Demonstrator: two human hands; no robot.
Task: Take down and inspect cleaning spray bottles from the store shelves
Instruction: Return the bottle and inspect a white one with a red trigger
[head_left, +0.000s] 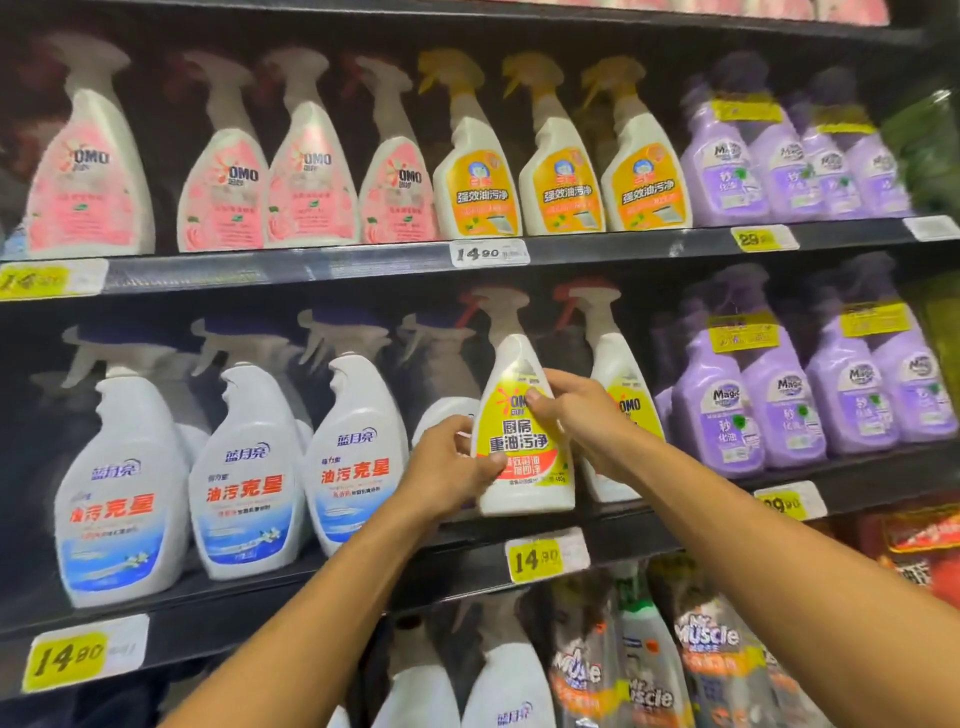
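A white spray bottle with a yellow OMO label (522, 441) stands upright at the front of the middle shelf (467, 561). My left hand (447, 467) grips its lower left side, thumb across the label. My right hand (576, 410) holds its upper right side, fingers curled round the shoulder. A second yellow-label OMO bottle (618, 374) stands just behind and to the right, partly hidden by my right hand.
White and blue spray bottles (244, 467) fill the middle shelf to the left, purple Magic bottles (779, 405) to the right. The upper shelf holds pink OMO bottles (223, 182), orange-label bottles (561, 182) and more purple ones. Mr Muscle bottles (706, 660) stand below. Yellow price tags (540, 558) line the shelf edges.
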